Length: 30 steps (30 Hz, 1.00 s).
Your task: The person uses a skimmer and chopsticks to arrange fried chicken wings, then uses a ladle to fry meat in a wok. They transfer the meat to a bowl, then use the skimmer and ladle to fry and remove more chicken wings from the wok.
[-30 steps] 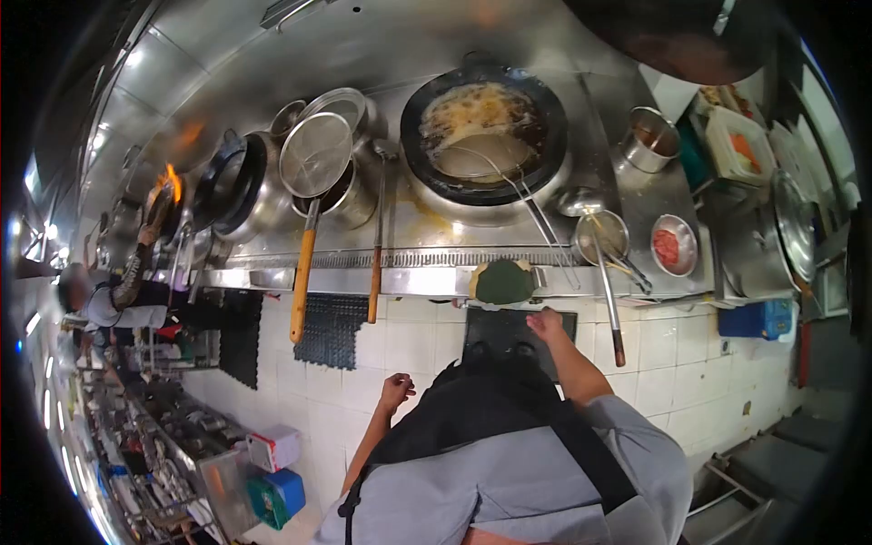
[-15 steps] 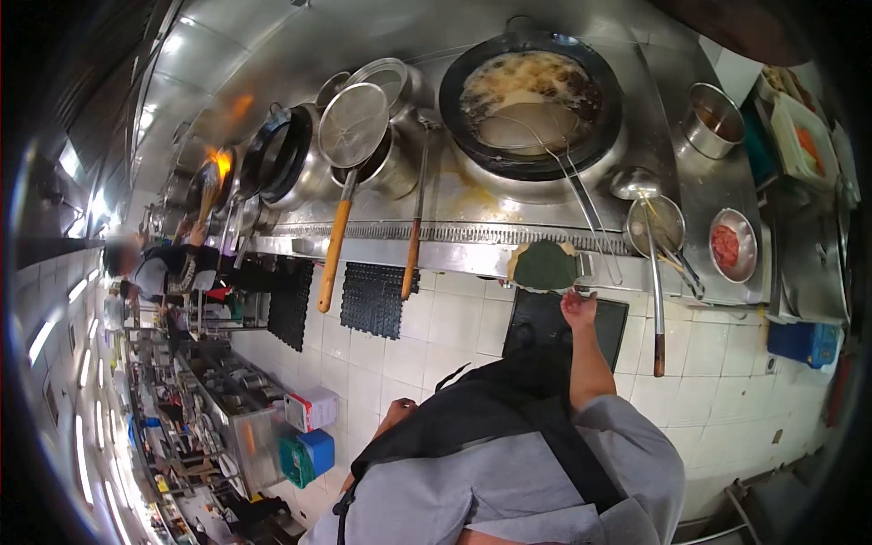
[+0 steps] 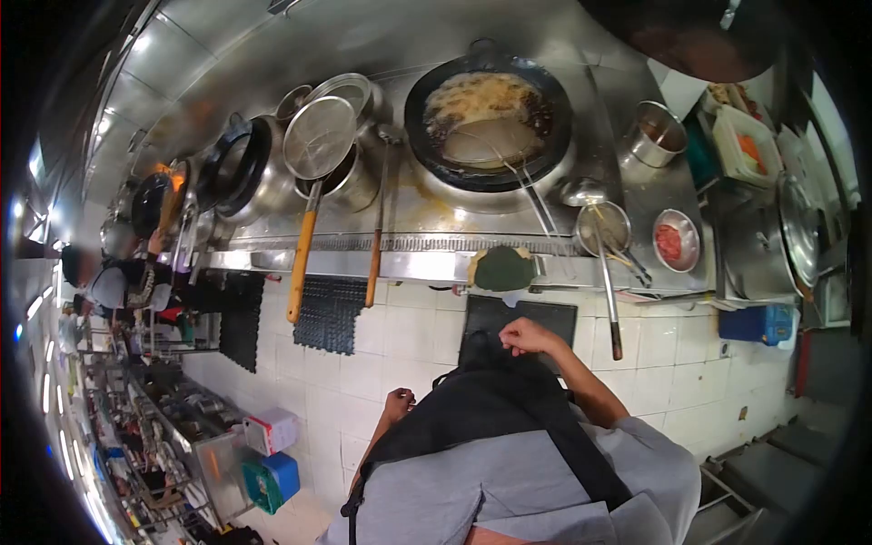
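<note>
My right hand (image 3: pixel 529 336) is in front of my apron, its fingers loosely curled with nothing visible in them. Beyond it, a folded dark green cloth (image 3: pixel 502 269) with a beige edge lies on the stove's front rail, apart from the hand. My left hand (image 3: pixel 400 401) hangs low by the apron's left side, fingers curled and apparently holding nothing. On the stove, a large black wok (image 3: pixel 422 136) holds bubbling oil with pale food in it. A wire skimmer (image 3: pixel 490 145) rests in that oil, its handle reaching over the front rail.
Left of the wok are a wooden-handled strainer (image 3: pixel 318 136) and several pots. To the right stand a ladle (image 3: pixel 607 282), a small strainer (image 3: pixel 615 224), a bowl of raw meat (image 3: pixel 669 242) and a steel pot (image 3: pixel 657 136). A co-worker (image 3: pixel 109 282) stands at the far left by a flame.
My right hand has drawn back from the cloth on the rail toward my apron, its fingers now curled. The view has shifted right, and my left hand stays low.
</note>
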Motion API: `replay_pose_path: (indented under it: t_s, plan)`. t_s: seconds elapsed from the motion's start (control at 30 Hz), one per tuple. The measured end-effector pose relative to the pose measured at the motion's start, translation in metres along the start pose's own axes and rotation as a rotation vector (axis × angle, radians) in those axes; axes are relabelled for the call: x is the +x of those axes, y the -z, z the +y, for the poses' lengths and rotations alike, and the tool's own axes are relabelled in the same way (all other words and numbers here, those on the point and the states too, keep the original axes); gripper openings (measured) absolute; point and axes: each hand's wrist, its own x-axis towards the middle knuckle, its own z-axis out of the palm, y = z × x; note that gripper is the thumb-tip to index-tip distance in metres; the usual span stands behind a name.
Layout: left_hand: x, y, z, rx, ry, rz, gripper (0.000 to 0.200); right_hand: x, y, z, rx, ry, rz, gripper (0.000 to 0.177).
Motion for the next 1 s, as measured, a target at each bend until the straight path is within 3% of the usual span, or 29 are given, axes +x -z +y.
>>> replay_pose_path:
  t_s: [0.07,0.13,0.17,0.3,0.43,0.53,0.57,0.6,0.63,0.67,0.7,0.77,0.87,0.97,1.0]
  plan:
    - [0.033,-0.014,-0.036,0.007,-0.047,-0.021,0.02,-0.047,0.023,-0.082,0.015,0.085,0.149,0.025]
    - [0.075,-0.03,-0.081,0.061,-0.071,-0.027,0.019,-0.068,0.047,-0.126,-0.257,0.577,0.754,0.023]
    - [0.084,-0.04,-0.089,0.076,-0.056,-0.05,0.019,-0.095,0.061,-0.169,-0.33,0.359,0.823,0.024]
    - [0.094,-0.058,-0.088,0.071,-0.093,-0.069,0.023,-0.092,0.11,-0.189,-0.806,0.334,0.972,0.05]
    - [0.093,-0.049,-0.065,-0.197,-0.056,-0.136,0.029,-0.047,0.115,-0.154,-0.941,0.249,0.853,0.066]
    - [0.104,0.005,-0.008,-0.84,0.002,-0.224,0.034,-0.015,0.123,-0.141,-0.91,0.177,0.831,0.065]
    - [0.109,0.037,0.023,-1.048,-0.053,-0.256,0.036,-0.013,0.131,-0.146,-0.928,0.195,0.85,0.063]
    - [0.093,0.07,0.063,-1.149,-0.16,-0.139,0.037,-0.011,0.142,-0.151,-0.947,0.216,0.867,0.061]
    - [0.087,0.101,0.094,-1.238,-0.41,-0.062,0.042,-0.008,0.152,-0.158,-0.964,0.235,0.882,0.059]
    - [0.098,0.141,0.111,-1.428,-0.593,-0.279,0.048,-0.016,0.16,-0.172,-1.01,0.356,0.895,0.051]
    - [0.059,0.16,0.16,-1.328,-0.755,-0.347,0.053,-0.017,0.173,-0.179,-0.993,0.368,0.858,0.049]
    - [0.028,0.196,0.219,-1.247,-0.646,-0.238,0.052,-0.017,0.198,-0.192,-0.963,0.396,0.789,0.044]
    - [0.051,0.23,0.26,-1.059,-0.425,-0.305,0.044,-0.024,0.205,-0.218,-0.383,0.203,0.659,0.034]
    - [0.07,0.208,0.286,-0.846,-0.51,-0.529,0.027,-0.008,0.209,-0.203,-0.003,0.21,0.592,0.03]
    - [0.054,0.187,0.303,-0.853,-0.523,-0.493,0.019,-0.007,0.205,-0.203,0.011,0.212,0.577,0.031]
